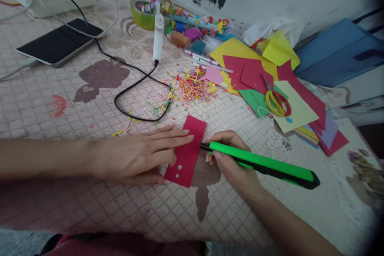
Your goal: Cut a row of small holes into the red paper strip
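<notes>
In the head view, the left hand (141, 154) lies palm down on a narrow rectangular strip of red paper (186, 159). Its fingers are stretched out straight and held close together, and their tips reach across the strip's upper half. The thumb is tucked under the palm at the strip's near left edge. The strip lies flat on the pale quilted cloth with brown patches (90, 124), partly under this hand, and the right hand is just beside its other edge. A few small pale dots show on the strip near the left thumb.

The right hand (231, 160) is closed around a long green plastic cutter knife with a black end cap (264, 164), fingers curled over the front of the handle. The knife's dark tip touches the strip's right edge, just beyond the left fingertips. The handle runs out past the right wrist, away from the left hand.

Beyond both hands lies a heap of small coloured paper scraps (195, 86), and a looped black cable (132, 88) runs beside it, ahead of the left hand. Beyond the right hand is a spread of red, yellow and green paper sheets (249, 72), with yellow-and-red-handled scissors (277, 102) lying on top. Far beyond the left forearm lies a dark flat tablet (60, 42)
</notes>
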A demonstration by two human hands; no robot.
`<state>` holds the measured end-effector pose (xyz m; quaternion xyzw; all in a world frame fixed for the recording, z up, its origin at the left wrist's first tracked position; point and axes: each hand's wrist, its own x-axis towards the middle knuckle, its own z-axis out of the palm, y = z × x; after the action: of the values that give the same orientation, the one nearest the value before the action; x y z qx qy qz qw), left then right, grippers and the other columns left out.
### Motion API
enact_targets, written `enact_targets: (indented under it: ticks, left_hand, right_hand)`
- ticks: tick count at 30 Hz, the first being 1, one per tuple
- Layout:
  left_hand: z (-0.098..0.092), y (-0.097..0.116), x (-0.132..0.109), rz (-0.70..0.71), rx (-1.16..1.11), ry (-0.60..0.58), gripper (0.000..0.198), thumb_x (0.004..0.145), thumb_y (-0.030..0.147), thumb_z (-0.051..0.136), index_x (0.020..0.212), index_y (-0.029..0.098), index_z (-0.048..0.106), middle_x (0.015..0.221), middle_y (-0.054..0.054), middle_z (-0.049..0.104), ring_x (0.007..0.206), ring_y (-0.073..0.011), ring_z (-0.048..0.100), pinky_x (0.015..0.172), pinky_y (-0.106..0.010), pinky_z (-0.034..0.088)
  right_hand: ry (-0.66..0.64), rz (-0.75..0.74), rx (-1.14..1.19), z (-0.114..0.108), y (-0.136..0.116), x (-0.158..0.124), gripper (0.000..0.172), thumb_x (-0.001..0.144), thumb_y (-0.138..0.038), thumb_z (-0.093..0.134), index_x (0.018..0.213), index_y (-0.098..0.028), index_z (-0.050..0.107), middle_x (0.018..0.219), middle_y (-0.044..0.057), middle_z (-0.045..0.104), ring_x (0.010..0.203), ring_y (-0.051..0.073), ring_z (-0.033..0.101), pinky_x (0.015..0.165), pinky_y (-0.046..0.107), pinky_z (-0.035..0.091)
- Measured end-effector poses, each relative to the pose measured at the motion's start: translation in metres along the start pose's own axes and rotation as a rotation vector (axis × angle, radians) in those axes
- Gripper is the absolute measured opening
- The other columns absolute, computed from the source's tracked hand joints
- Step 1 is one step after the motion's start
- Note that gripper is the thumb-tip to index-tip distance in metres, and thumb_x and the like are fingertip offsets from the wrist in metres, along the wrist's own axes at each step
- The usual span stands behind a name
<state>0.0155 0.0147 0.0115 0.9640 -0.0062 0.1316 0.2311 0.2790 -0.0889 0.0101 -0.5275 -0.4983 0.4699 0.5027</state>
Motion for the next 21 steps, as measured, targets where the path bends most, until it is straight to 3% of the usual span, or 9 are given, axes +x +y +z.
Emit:
enact_targets:
  ticks: [3,6,14,21]
  left_hand:
    - [-0.003,-0.001,0.0,0.036,-0.013,-0.098,0.045,0.097,0.04,0.07,0.136,0.019,0.061,0.167,-0.023,0.027,0.157,-0.0376,0.024,0.126,-0.062,0.024]
    - [-0.003,0.0,-0.001,0.033,0.025,-0.151,0.066,0.09,0.05,0.076,0.149,0.03,0.054,0.168,-0.022,0.025,0.155,-0.0452,0.026,0.122,-0.073,0.018]
    - [0.0,-0.002,0.001,0.046,0.054,-0.184,0.067,0.091,0.059,0.07,0.15,0.032,0.054,0.166,-0.021,0.034,0.156,-0.0449,0.022,0.123,-0.072,0.015]
    - [0.0,-0.002,0.002,0.052,0.056,-0.174,0.067,0.09,0.055,0.072,0.15,0.03,0.055,0.164,-0.023,0.036,0.156,-0.0449,0.025,0.123,-0.071,0.014]
  right_hand:
    - [-0.038,0.037,0.035,-0.003,0.004,0.007,0.012,0.091,-0.024,0.071,0.102,-0.028,0.07,0.071,-0.004,0.071,0.062,0.013,0.067,0.057,0.024,0.055]
    - [-0.147,0.039,0.017,-0.008,0.003,0.017,0.015,0.091,-0.022,0.071,0.104,-0.029,0.072,0.085,-0.003,0.074,0.068,0.011,0.069,0.061,0.023,0.056]
    - [-0.433,-0.045,-0.118,-0.013,-0.007,0.017,0.027,0.088,-0.013,0.071,0.112,-0.027,0.071,0.1,0.001,0.072,0.074,0.012,0.067,0.062,0.022,0.053]
    - [-0.416,-0.201,-0.257,-0.005,-0.006,0.017,0.032,0.083,-0.006,0.065,0.107,-0.026,0.072,0.096,0.0,0.075,0.082,0.013,0.07,0.071,0.023,0.053]
